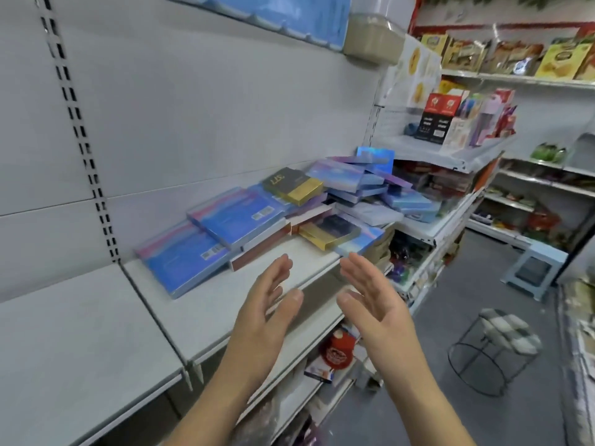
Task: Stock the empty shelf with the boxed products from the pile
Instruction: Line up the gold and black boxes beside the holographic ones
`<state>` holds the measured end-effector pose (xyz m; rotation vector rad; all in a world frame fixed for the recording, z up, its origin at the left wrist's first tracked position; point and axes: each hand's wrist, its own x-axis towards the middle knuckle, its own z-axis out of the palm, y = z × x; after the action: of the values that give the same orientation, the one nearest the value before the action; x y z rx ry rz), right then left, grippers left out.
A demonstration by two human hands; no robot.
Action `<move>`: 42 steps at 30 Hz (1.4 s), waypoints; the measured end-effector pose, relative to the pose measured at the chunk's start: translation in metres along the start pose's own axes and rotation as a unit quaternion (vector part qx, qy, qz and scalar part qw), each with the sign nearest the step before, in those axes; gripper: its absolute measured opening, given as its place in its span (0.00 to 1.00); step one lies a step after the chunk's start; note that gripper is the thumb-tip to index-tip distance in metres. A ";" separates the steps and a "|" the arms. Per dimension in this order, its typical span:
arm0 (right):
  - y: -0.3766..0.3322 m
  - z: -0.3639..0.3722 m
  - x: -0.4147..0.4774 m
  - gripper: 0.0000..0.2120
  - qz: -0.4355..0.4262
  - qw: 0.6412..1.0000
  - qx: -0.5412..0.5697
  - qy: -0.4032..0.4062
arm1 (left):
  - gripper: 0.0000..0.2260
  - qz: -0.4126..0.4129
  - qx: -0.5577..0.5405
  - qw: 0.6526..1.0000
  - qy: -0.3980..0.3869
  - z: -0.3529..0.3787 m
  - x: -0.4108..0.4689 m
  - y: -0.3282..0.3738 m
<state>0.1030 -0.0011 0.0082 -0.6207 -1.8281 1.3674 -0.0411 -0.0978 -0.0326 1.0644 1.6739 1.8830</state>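
Note:
A loose pile of flat boxes [351, 194], mostly blue and lilac with a few gold and dark ones, lies on the right part of a white shelf [206, 304]. Two larger blue boxes [183, 255] [235, 217] lean overlapping at the pile's left end. My left hand [267, 304] and my right hand [370, 294] hover above the shelf's front edge, palms facing each other, fingers spread, holding nothing. Both stay short of the pile.
The bare shelf section [74, 342] stretches to the left, split by a slotted upright [80, 133]. Lower shelves hold a red cap [338, 352] and goods. A round wire stool [495, 346] and a plastic step stool [534, 268] stand in the aisle at right. Stocked shelves [515, 78] fill the back.

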 end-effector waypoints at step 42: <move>0.117 -0.088 0.361 0.24 -0.080 0.872 -0.248 -0.414 | 0.37 0.000 0.539 0.841 0.054 0.059 0.307 0.020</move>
<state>-0.0484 0.3584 0.0111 -0.0827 -2.9000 1.1192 -0.1851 0.1606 0.0693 1.2905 2.8850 0.8698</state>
